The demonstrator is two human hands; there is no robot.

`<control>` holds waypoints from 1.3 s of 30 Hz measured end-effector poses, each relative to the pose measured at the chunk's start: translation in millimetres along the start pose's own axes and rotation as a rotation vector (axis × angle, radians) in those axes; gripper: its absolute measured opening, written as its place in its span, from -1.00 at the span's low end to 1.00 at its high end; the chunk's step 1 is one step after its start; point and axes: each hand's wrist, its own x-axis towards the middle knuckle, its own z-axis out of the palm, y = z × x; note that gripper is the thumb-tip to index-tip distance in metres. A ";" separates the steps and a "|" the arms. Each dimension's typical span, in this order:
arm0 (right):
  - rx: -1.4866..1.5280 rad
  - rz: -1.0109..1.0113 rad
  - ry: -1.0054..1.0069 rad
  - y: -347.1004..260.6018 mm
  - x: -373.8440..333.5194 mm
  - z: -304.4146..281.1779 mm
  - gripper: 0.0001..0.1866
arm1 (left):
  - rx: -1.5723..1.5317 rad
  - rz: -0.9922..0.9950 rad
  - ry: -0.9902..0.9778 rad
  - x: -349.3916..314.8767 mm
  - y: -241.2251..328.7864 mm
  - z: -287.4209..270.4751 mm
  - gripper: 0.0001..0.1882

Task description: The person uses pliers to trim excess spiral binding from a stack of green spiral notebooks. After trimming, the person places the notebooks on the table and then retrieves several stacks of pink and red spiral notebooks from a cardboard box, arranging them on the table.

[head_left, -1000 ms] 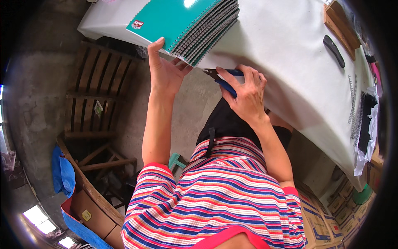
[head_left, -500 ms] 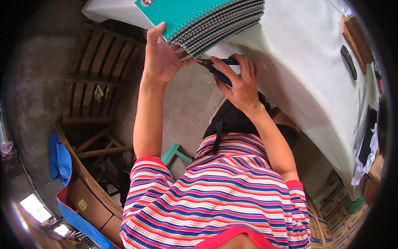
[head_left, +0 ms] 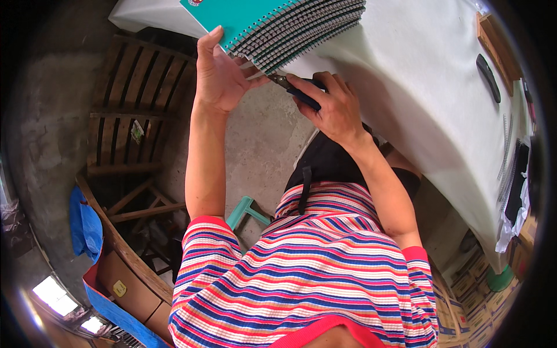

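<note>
Notebooks (head_left: pixel 249 20), one stack: teal cover, dark spiral bindings fanned along one side; at the near edge of the table, upper end cut off by the picture's border.

Left hand (head_left: pixel 221 84): gripping the stack's near corner, thumb on the cover, other fingers partly hidden beneath.

Pliers (head_left: pixel 303 98), one pair, dark handles: tips at the stack's lower corner, left fingertips just beside and crowding them; whether they bite a wire cannot be told.

Right hand (head_left: pixel 337 110): closed around the pliers' handles.

Surroundings: table (head_left: pixel 418 64) under white cloth, bearing at far right a black knife (head_left: pixel 488 78), a wooden piece (head_left: pixel 498 43) and loose wire spirals (head_left: pixel 505 156). At left, a slatted wooden chair (head_left: pixel 125 169) and a blue bag (head_left: pixel 87 229). Below, a green stool (head_left: pixel 245 210); lower right, cardboard boxes (head_left: pixel 464 287).
</note>
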 end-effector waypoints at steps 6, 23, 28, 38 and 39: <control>0.453 0.198 -0.093 -4.1 -4.1 6.1 -0.55 | -0.029 -0.007 0.010 -0.2 1.1 1.0 -0.05; -0.313 -0.089 0.228 -11.5 4.8 -0.2 -0.36 | 0.026 0.038 -0.028 1.0 0.8 -1.1 -0.01; -0.367 -0.117 0.207 -8.3 6.0 2.5 -0.33 | 0.033 0.051 -0.021 1.2 -1.1 -2.1 0.00; 0.672 0.517 -0.269 -16.5 16.5 -11.9 -0.72 | -0.025 0.011 -0.002 0.3 1.0 0.6 -0.07; 0.962 0.736 -0.448 -18.4 18.6 -15.5 -0.75 | -0.030 0.009 -0.002 0.1 0.5 0.1 -0.08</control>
